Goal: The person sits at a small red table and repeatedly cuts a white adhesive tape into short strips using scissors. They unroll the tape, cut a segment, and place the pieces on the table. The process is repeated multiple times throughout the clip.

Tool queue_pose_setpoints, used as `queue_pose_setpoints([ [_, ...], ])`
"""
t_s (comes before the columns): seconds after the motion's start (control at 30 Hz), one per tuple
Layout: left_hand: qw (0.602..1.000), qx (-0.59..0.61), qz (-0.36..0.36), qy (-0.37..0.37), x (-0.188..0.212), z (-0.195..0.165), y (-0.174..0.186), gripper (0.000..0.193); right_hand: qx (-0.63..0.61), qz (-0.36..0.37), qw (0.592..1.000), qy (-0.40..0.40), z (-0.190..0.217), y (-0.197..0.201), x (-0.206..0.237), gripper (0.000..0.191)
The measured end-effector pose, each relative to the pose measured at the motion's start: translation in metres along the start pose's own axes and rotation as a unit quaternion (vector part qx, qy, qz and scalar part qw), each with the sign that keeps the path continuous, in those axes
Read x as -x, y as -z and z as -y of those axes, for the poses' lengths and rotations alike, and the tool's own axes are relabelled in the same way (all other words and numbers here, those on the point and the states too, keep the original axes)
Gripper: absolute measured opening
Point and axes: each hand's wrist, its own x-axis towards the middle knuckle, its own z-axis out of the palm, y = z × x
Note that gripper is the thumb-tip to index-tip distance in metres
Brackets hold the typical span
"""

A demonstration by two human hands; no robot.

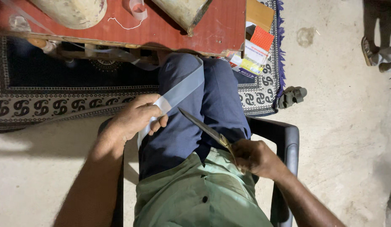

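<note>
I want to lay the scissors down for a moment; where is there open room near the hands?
Bare concrete floor right of the black plastic chair, and left beyond the left hand. Crowded: the red board with metal vessels, and the lap under the translucent strip.

**Materials and Finishes at the Chair**

The strip (178, 92) in the left hand (134, 117) looked like translucent plastic, smooth and faintly glossy. The scissors (206, 129) in the right hand (256, 157) were dull metal with brassy handles. The trousers (195, 113) were matt blue cloth, the shirt (195, 193) matt green cloth. The chair (283, 138) was black plastic, the table (170, 29) red with worn gloss, the floor (342, 126) rough concrete.
</note>
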Motion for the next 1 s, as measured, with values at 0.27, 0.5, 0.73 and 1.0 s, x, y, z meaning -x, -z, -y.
queue_pose_setpoints([
  [0.27, 1.0, -0.003, -0.015, 0.016, 0.002, -0.005, -0.002, 0.014, -0.221, 0.133, 0.965, 0.043, 0.005, -0.012, -0.008, 0.075],
  [0.5, 1.0, -0.001, -0.005, 0.005, 0.002, -0.007, -0.003, 0.015, -0.217, 0.14, 0.965, 0.037, 0.03, -0.031, -0.043, 0.046],
  [0.73, 1.0, 0.009, 0.0, 0.002, 0.001, -0.002, -0.002, 0.013, -0.263, 0.141, 0.954, 0.027, 0.038, -0.041, -0.056, 0.036],
  [1.0, 1.0, 0.009, -0.008, 0.013, 0.003, -0.003, -0.003, 0.012, -0.159, 0.097, 0.982, 0.043, 0.045, -0.041, -0.056, 0.037],
])
